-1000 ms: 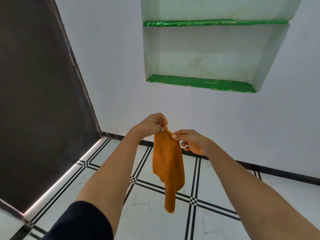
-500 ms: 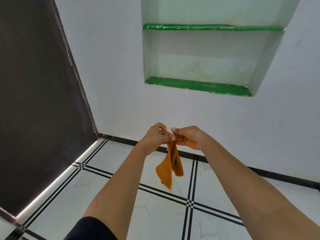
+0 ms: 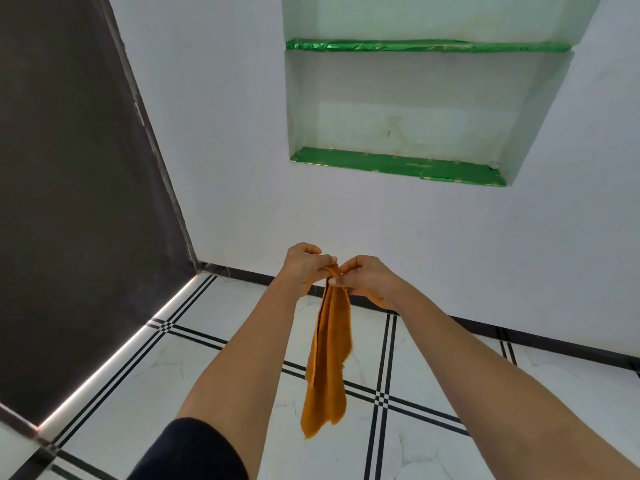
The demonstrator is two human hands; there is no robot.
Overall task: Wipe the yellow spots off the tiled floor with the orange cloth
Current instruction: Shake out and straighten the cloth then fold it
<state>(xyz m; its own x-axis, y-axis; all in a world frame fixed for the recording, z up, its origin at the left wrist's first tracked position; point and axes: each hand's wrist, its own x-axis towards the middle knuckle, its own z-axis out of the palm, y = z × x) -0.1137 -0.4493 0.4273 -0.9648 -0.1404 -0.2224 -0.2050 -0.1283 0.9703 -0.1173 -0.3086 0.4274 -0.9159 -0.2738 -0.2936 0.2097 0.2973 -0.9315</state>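
Tiled floor (image 3: pixel 173 393): white tiles with black lines; no yellow spots are visible in this view. Orange cloth (image 3: pixel 329 358): hangs folded lengthwise in the air, clear of the floor. It appears light, soft, limp and non-fragile. Left hand (image 3: pixel 304 268) and right hand (image 3: pixel 363 278): both pinch the cloth's top edge, close together. For wiping, bunch the cloth into a pad under one palm. Beyond: green-lined niche shelf (image 3: pixel 398 166).

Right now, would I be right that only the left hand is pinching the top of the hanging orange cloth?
Not quite: the head view shows both the left hand and the right hand pinching the top of the hanging orange cloth.
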